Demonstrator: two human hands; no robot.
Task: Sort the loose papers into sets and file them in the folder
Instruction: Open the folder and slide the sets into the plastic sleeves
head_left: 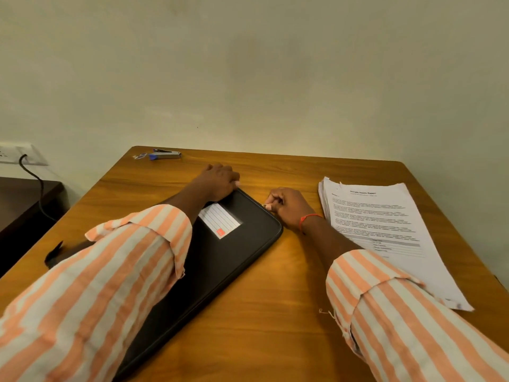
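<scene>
The black folder (220,266), judged stiff and smooth, is gripped at its far corner by the left hand (220,181). What seems a zip pull (265,205) on its edge is pinched by the right hand (289,208). Right of that hand, the stack of loose papers (385,230) is judged floppy and best lifted by its edges.

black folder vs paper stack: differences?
The black folder bears a white label; the paper stack is white with printed text. The left hand rests on the folder and the right hand pinches a small object at its edge; no hand holds the stack. Both lie flat on the table.
</scene>
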